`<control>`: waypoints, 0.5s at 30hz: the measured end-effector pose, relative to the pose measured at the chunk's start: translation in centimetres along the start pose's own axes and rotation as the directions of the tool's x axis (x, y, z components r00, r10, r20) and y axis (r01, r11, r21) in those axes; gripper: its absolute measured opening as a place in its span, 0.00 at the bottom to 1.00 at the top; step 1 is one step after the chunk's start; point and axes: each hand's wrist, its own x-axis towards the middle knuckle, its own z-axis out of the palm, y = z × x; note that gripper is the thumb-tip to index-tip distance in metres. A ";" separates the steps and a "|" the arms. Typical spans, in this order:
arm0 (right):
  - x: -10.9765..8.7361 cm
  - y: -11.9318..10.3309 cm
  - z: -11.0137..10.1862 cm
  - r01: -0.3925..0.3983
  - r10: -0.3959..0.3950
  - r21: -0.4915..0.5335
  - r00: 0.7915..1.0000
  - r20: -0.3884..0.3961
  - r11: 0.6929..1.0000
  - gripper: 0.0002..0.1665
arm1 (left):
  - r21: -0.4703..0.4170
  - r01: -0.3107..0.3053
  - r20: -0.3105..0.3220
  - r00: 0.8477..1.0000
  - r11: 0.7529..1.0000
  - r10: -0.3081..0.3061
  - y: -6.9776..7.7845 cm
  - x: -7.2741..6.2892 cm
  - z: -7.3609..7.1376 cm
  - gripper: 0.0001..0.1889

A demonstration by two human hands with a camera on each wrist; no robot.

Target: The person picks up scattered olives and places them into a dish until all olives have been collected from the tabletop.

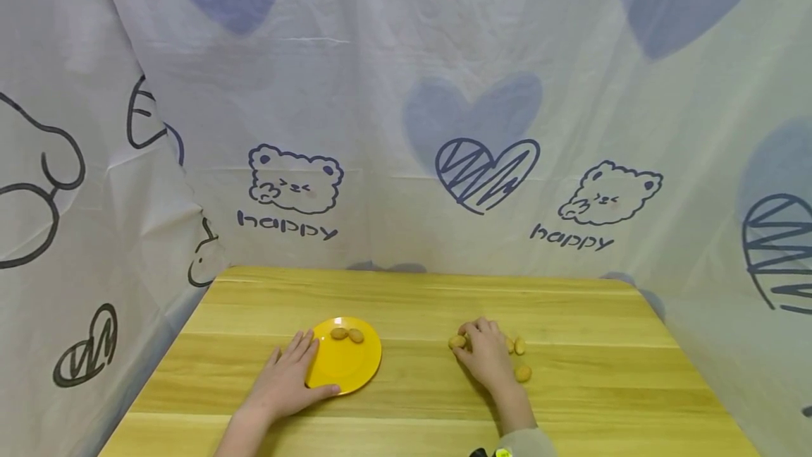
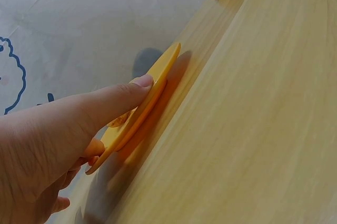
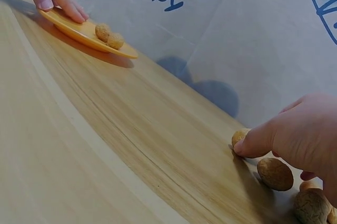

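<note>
My left hand (image 1: 284, 381) lies spread at the left side of a round yellow plate (image 1: 345, 365), its thumb and fingers touching the rim. Two small tan, oval, wrinkled pieces (image 1: 357, 336) sit side by side near the plate's far edge. Further right, my right hand (image 1: 490, 358) reaches down to the table and pinches a similar tan piece (image 3: 238, 136) between thumb and fingers. Right beside the thumb in the right wrist view is another brown oval piece (image 3: 275, 174). More pieces (image 3: 311, 206) lie under and behind that hand, partly hidden by it.
The wooden table (image 1: 406, 302) has light and dark grain bands. Behind it and at the sides hangs a white cloth (image 1: 387, 224) printed with hearts and bears. Loose tan pieces (image 1: 523, 374) lie just right of my right wrist.
</note>
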 end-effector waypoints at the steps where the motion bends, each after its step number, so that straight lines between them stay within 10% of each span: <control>1: 0.0 0.0 0.0 -0.003 0.003 -0.001 1.000 0.002 1.000 0.14 | 0.001 0.000 -0.001 1.000 1.000 0.000 0.0 0.0 0.0 0.57; 15: 0.2 -0.8 0.1 0.042 -0.042 0.007 0.999 -0.013 0.999 0.15 | -0.002 -0.005 -0.016 1.000 1.000 0.005 0.1 -0.1 0.0 0.57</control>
